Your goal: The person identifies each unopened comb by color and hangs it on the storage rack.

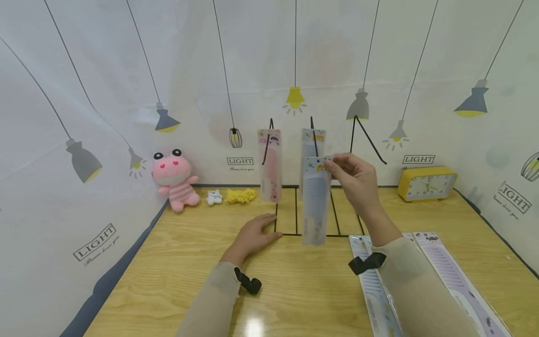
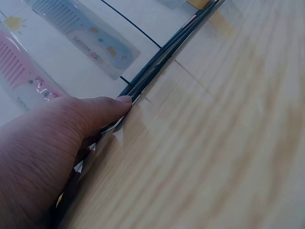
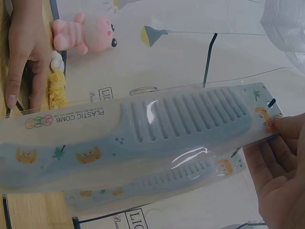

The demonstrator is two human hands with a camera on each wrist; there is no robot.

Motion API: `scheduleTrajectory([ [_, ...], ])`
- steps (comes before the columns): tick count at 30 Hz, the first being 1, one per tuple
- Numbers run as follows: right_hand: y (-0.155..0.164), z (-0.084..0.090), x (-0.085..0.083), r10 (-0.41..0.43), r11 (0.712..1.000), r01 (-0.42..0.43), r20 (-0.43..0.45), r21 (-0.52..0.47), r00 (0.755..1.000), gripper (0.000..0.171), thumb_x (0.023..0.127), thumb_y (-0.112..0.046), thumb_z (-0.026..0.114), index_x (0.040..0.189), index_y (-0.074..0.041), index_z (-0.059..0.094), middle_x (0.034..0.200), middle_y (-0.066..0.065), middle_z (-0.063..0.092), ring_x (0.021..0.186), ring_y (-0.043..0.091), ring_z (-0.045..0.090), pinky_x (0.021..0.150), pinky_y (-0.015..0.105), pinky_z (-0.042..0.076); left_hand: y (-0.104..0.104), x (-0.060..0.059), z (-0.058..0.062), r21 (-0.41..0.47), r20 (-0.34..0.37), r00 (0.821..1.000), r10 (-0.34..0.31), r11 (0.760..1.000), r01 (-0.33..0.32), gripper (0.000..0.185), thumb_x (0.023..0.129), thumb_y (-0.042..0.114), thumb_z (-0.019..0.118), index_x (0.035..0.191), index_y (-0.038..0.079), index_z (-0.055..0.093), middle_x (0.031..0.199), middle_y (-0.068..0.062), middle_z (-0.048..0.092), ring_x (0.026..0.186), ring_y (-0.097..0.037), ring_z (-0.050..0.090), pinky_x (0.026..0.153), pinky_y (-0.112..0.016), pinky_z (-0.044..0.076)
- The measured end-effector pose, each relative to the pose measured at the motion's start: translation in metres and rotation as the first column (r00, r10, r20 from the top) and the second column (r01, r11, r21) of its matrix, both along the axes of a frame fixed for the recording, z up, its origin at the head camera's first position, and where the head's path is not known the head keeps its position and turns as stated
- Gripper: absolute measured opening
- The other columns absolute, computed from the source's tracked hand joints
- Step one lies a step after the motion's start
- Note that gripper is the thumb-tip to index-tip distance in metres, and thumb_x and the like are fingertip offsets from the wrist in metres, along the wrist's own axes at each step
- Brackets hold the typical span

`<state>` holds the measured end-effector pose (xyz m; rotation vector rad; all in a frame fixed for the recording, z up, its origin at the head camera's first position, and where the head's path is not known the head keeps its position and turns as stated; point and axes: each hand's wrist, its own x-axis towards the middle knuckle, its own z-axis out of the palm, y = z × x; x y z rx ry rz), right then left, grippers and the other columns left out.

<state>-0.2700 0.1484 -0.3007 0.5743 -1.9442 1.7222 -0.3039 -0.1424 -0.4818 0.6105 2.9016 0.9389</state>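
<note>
Pinching the top corner of a blue comb pack (image 1: 315,201) between thumb and fingertips of the right hand (image 1: 358,180), upright at the front tip of the middle hook (image 1: 314,136), apparently with the tip just into the hole. Resting the left hand (image 1: 254,234), thumb set apart from fairly straight fingers, on the front left corner of the wire rack (image 1: 296,210), probably to steady it. Looks like mid-hanging: already on the same hook behind, another blue pack (image 1: 308,146); on the left hook, a pink pack (image 1: 273,180). Seems to call next for sliding gently back along the prong, hole kept lined up, before letting go.
</note>
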Motion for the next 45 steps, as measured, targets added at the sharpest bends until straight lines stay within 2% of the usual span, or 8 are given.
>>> scheduleTrajectory([
  [6, -0.002, 0.0, -0.006, -0.018, 1.0, 0.018, 0.0, 0.026, 1.0, 0.024, 0.096, -0.018, 0.071, 0.105, 0.005, 0.07, 0.095, 0.008, 0.074, 0.086, 0.015, 0.07, 0.076, 0.029, 0.06, -0.001, 0.0, 0.0, -0.017, -0.002, 1.0, 0.005, 1.0, -0.005, 0.068, 0.094, 0.058, 0.061, 0.152, 0.024, 0.047, 0.158, 0.002, 0.041, 0.146, -0.022, 0.034, 0.119, -0.048, 0.029],
  [15, -0.002, 0.002, -0.023, -0.061, 0.997, 0.06, 0.021, 0.046, 0.998, 0.027, 0.096, -0.024, 0.072, 0.105, 0.001, 0.071, 0.095, 0.005, 0.074, 0.086, 0.015, 0.069, 0.074, 0.024, 0.059, -0.003, -0.001, -0.001, -0.022, -0.01, 1.0, 0.0, 1.0, 0.0, 0.069, 0.094, 0.061, 0.06, 0.152, 0.026, 0.047, 0.158, 0.004, 0.041, 0.147, -0.02, 0.034, 0.119, -0.048, 0.029],
  [21, -0.003, 0.0, -0.039, -0.083, 0.994, 0.082, 0.024, 0.066, 0.996, 0.028, 0.096, -0.027, 0.071, 0.106, -0.001, 0.072, 0.097, 0.008, 0.075, 0.086, 0.016, 0.069, 0.073, 0.026, 0.059, -0.003, -0.001, -0.001, -0.009, -0.014, 1.0, -0.002, 1.0, 0.002, 0.069, 0.094, 0.06, 0.06, 0.152, 0.024, 0.047, 0.157, 0.002, 0.042, 0.147, -0.023, 0.034, 0.119, -0.05, 0.03],
  [28, -0.002, -0.002, -0.055, -0.118, 0.992, 0.113, 0.074, 0.059, 0.99, 0.034, 0.095, -0.035, 0.071, 0.108, -0.003, 0.071, 0.1, 0.005, 0.075, 0.089, 0.014, 0.07, 0.078, 0.029, 0.06, -0.002, 0.0, -0.003, -0.011, 0.009, 1.0, -0.001, 1.0, 0.001, 0.07, 0.094, 0.061, 0.061, 0.152, 0.026, 0.047, 0.158, 0.002, 0.04, 0.147, -0.023, 0.034, 0.119, -0.05, 0.029],
  [36, -0.003, 0.001, -0.072, -0.195, 0.977, 0.189, 0.056, 0.104, 0.979, 0.036, 0.095, -0.04, 0.07, 0.109, -0.007, 0.072, 0.099, 0.004, 0.076, 0.088, 0.014, 0.069, 0.069, 0.021, 0.053, 0.0, -0.001, -0.003, -0.008, 0.003, 1.0, 0.008, 1.0, -0.008, 0.068, 0.094, 0.06, 0.061, 0.152, 0.027, 0.048, 0.157, 0.005, 0.041, 0.146, -0.022, 0.034, 0.119, -0.05, 0.029],
  [45, -0.008, 0.005, -0.084, -0.26, 0.957, 0.251, 0.044, 0.149, 0.965, 0.034, 0.097, -0.034, 0.069, 0.11, -0.003, 0.072, 0.1, 0.01, 0.075, 0.086, 0.019, 0.07, 0.066, 0.016, 0.053, 0.0, 0.0, -0.001, -0.004, 0.009, 1.0, 0.006, 1.0, -0.006, 0.069, 0.093, 0.061, 0.061, 0.151, 0.026, 0.049, 0.157, 0.004, 0.041, 0.146, -0.023, 0.035, 0.118, -0.051, 0.029],
])
